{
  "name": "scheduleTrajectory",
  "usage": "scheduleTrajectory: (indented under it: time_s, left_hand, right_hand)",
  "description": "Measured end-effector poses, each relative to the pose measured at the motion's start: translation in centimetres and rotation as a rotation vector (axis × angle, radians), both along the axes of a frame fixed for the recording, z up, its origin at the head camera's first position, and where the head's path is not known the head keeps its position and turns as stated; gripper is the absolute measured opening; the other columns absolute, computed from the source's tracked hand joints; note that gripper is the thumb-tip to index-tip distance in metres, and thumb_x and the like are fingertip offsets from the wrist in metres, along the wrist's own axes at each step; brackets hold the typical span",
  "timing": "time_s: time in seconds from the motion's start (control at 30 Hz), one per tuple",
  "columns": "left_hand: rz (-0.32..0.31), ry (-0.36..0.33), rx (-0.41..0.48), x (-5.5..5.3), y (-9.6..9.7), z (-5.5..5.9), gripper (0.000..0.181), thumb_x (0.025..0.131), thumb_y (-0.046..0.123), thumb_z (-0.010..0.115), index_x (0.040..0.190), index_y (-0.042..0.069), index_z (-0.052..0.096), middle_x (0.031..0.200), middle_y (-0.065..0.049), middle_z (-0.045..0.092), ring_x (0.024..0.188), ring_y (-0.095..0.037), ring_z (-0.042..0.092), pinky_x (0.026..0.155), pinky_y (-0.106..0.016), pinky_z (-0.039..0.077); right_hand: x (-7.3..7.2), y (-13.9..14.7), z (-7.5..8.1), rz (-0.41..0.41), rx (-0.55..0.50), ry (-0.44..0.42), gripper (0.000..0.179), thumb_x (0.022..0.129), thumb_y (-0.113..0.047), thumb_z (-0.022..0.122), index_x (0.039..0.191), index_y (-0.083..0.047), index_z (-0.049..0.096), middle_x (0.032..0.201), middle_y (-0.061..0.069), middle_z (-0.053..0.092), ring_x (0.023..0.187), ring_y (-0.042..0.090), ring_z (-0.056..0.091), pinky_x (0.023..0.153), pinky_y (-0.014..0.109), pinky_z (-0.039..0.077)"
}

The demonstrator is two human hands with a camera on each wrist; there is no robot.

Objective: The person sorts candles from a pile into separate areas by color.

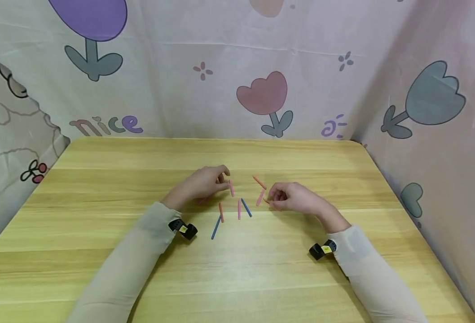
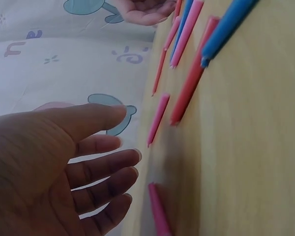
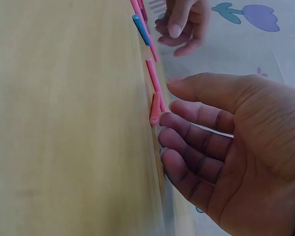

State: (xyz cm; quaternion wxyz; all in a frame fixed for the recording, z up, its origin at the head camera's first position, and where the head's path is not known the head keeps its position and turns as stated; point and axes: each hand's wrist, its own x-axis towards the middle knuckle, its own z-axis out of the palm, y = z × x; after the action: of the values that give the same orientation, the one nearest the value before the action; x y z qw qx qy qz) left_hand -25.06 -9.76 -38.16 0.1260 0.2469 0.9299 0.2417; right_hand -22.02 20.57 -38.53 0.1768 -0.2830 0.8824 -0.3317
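Observation:
Several thin pink, red, orange and blue sticks lie loose on the table between the hands. My left hand [image 1: 205, 181], fingers relaxed and apart, hovers beside a pink stick [image 1: 231, 188] and holds nothing. Another pink stick [image 1: 203, 200] is partly hidden by that hand. On the other side, my right hand [image 1: 298, 197] has loosely bent fingers close to an orange stick [image 3: 155, 109]; no stick shows in its grasp in the right wrist view. A red stick [image 1: 221, 212] touches a blue stick [image 1: 216, 228] nearer to me. In the middle are a pink stick [image 1: 239, 209] and a second blue stick [image 1: 246, 207].
The wooden table [image 1: 237, 278] reaches back to a printed flower curtain [image 1: 173, 89], which also hangs along both sides. Black wrist cameras sit at the left cuff [image 1: 183, 229] and the right cuff [image 1: 322, 249]. Another orange stick [image 1: 259, 182] lies farther back.

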Motion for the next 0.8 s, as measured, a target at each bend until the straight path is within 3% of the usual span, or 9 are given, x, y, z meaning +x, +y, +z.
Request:
scheduleTrajectory:
  time_s: [0.13, 0.5, 0.8]
  left_hand:
    - [0.014, -0.011, -0.001, 0.1, 0.8, -0.3, 0.04, 0.096, 0.029, 0.063, 0.127, 0.007, 0.053, 0.103, -0.003, 0.067, 0.084, -0.017, 0.061, 0.084, -0.036, 0.05]
    - [0.016, 0.087, -0.057, 0.5, 2.0, -1.1, 0.034, 0.093, 0.032, 0.066, 0.114, 0.006, 0.059, 0.093, -0.003, 0.063, 0.081, -0.019, 0.056, 0.081, -0.036, 0.048]
    - [-0.001, 0.139, -0.077, 0.8, 2.1, -1.7, 0.035, 0.093, 0.032, 0.066, 0.117, 0.007, 0.057, 0.103, -0.005, 0.059, 0.092, -0.019, 0.056, 0.085, -0.036, 0.047]
  right_hand:
    - [0.2, -0.2, 0.0, 0.007, 0.018, 0.015, 0.016, 0.088, -0.013, 0.073, 0.102, -0.01, 0.065, 0.084, -0.003, 0.063, 0.076, 0.014, 0.057, 0.067, 0.029, 0.049]
    - [0.3, -0.8, -0.2, 0.016, 0.058, 0.081, 0.014, 0.088, -0.014, 0.073, 0.098, -0.011, 0.065, 0.08, -0.006, 0.061, 0.074, 0.012, 0.056, 0.067, 0.029, 0.049]
    - [0.5, -0.9, -0.3, 0.016, 0.068, 0.087, 0.011, 0.089, -0.012, 0.071, 0.098, -0.011, 0.066, 0.08, -0.006, 0.061, 0.074, 0.012, 0.056, 0.066, 0.029, 0.049]
